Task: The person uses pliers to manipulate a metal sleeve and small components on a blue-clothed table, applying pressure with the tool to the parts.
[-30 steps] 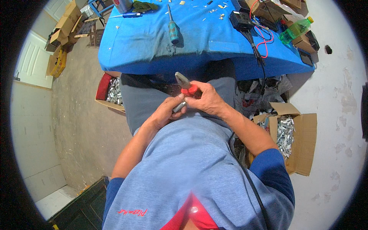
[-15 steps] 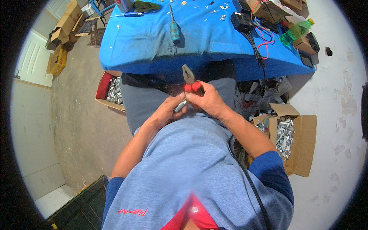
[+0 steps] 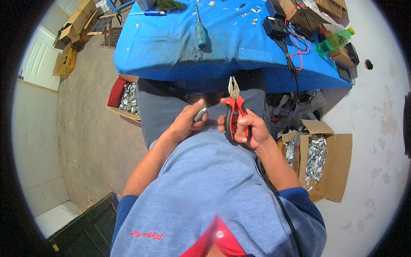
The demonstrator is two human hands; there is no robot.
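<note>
right hand (image 3: 250, 130) wrapped around the red-and-black handles of combination pliers (image 3: 234, 109), nose pointing up toward the desk edge, jaws nearly closed with nothing visibly between them. left hand (image 3: 186, 122) curled around a small grey metal piece (image 3: 200, 114), thumb on top, just left of the pliers and not touching them. both hands held over the lap, against grey trousers, below the blue-covered desk (image 3: 171, 47). on the desk: a teal-handled screwdriver (image 3: 201, 32) lying lengthwise, a black power adapter (image 3: 275, 26) with black and red wires trailing off the edge, a green plastic bottle (image 3: 335, 40) at the right end. on the floor, an open cardboard box (image 3: 332, 171) of silvery metal parts to the right, a red-sided box (image 3: 124, 96) of similar parts to the left.
</note>
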